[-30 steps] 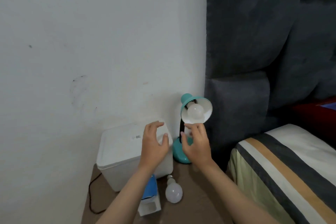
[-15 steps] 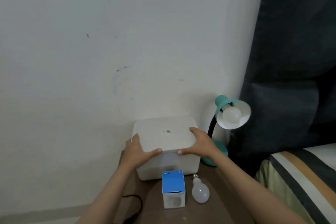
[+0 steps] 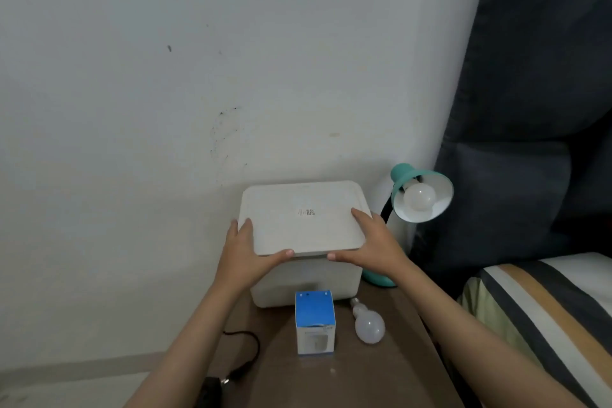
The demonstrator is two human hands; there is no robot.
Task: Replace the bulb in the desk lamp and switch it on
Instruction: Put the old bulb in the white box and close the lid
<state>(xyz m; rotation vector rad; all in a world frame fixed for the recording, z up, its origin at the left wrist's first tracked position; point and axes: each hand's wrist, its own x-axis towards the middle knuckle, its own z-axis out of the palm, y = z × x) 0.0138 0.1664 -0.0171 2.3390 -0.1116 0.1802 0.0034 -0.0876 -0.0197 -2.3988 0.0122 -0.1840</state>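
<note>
Head view: both hands clamp the lid (image 3: 299, 217) of a white box (image 3: 306, 280) at its two near corners. Left hand (image 3: 246, 257) wraps the near-left corner, fingers over the left edge, thumb stretched along the front edge. Right hand (image 3: 372, 247) mirrors it on the near-right corner, fingers on top by the right edge, thumb pointing inward along the front; the two thumb tips are apart. Both forearms come up from the bottom, bare, angled inward. Lid carries a small dark printed label (image 3: 306, 212) near its centre, too small to read. Box sits at the back of a brown table (image 3: 374, 371), close to the white wall (image 3: 165, 76). Just in front of the box stands a small blue-and-white carton (image 3: 314, 321), print on it unreadable. Right of the carton a loose white bulb (image 3: 368, 325) lies on its side, base pointing toward the box, near the table's right edge. Teal desk lamp (image 3: 419, 195) stands just right of the box, base partly behind the right wrist, shade tilted toward the camera with a white bulb in the socket (image 3: 419, 198), unlit. Black cord (image 3: 246, 354) loops off the table's left edge. Free tabletop shows in front of the carton. Right of the table, a striped bed (image 3: 543, 311) and dark padded headboard (image 3: 530, 93) crowd that side.
</note>
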